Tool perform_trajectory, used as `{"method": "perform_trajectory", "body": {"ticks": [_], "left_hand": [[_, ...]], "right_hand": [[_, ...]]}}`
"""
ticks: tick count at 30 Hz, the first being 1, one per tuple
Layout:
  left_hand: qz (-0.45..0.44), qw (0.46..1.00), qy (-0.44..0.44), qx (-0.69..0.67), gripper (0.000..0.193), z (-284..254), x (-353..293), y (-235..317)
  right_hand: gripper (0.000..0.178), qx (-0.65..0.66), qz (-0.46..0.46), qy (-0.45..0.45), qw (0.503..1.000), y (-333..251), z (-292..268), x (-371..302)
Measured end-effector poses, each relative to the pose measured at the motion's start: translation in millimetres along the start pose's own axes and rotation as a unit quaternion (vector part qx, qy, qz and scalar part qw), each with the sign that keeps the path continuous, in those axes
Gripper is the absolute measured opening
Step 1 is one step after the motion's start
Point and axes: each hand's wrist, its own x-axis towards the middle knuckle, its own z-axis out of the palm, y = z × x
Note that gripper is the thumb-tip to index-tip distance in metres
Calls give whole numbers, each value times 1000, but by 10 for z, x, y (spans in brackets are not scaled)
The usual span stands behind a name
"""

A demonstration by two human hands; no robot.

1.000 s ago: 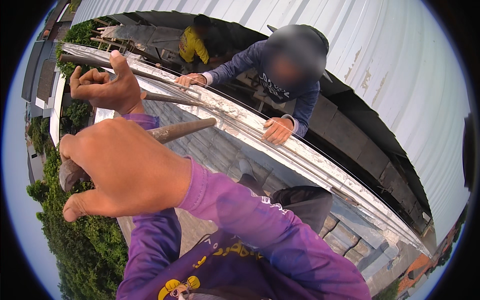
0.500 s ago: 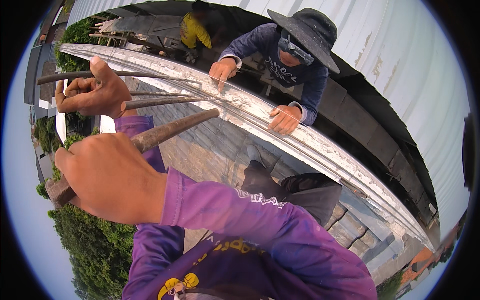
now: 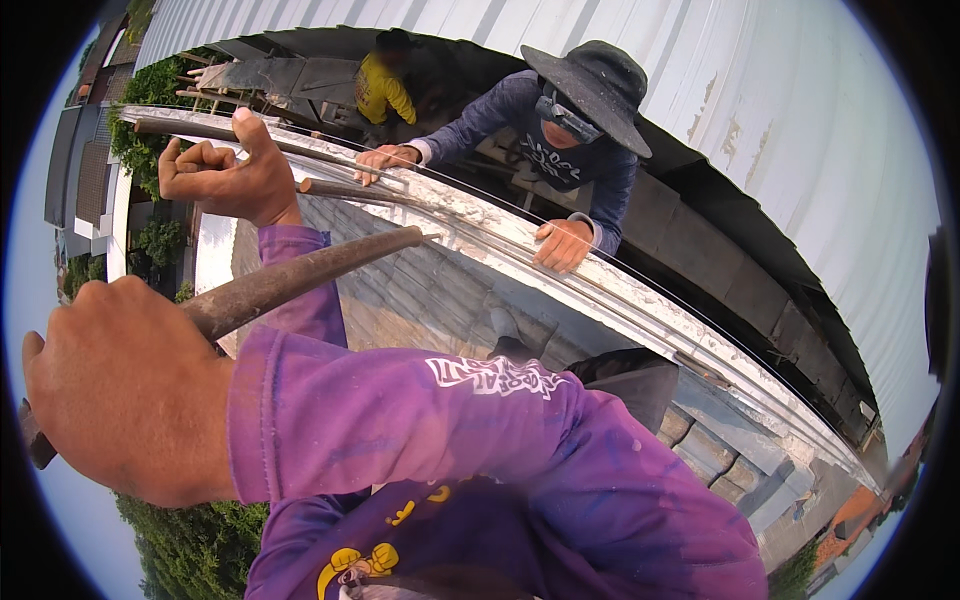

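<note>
My right hand (image 3: 130,390) is closed round a thick brown bar (image 3: 310,282), with its narrower end pointing right toward the beam. Beyond it, my left hand (image 3: 235,178) is raised, thumb up and fingers curled. A dark rod (image 3: 185,128) passes behind that thumb; whether anything is inside the fingers is hidden. Just right of my left wrist lies the blunt end of a second brown rod (image 3: 345,190). Thinner rods (image 3: 590,288) run along the rough white beam (image 3: 720,350). Across the beam, a co-worker's hands (image 3: 385,162) (image 3: 565,245) rest on it and at the rods.
The co-worker (image 3: 570,150) in a wide dark hat leans over the beam's far side, under corrugated metal roofing (image 3: 780,120). Another person in yellow (image 3: 382,88) is farther back. A taut string (image 3: 480,202) follows the beam. Grey roof tiles (image 3: 420,290) slope below; trees (image 3: 195,545) stand lower left.
My right hand has moved left and nearer with the bar. My left hand appears farther right and lower. The rods beside it lie closer to the beam, and the co-worker's one hand has shifted left.
</note>
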Motion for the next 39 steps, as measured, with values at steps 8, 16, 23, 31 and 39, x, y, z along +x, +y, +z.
{"method": "perform_trajectory", "body": {"ticks": [8,16,23,31,39], "left_hand": [[9,999,-27,33,66,-153,7,-143],[5,996,-73,48,66,-324,-35,-137],[-17,997,-69,27,66,-229,-127,44],[-30,998,-57,20,66,-146,-81,152],[-36,998,-47,-2,66,-70,-47,245]], "right_hand": [[20,-53,-5,-10,999,-39,-359,4],[23,-117,34,-86,989,94,-981,173],[26,-162,50,-120,978,76,-1395,137],[29,-213,-37,-119,969,-143,-862,696],[33,-264,-103,-82,955,-104,-428,1031]]}}
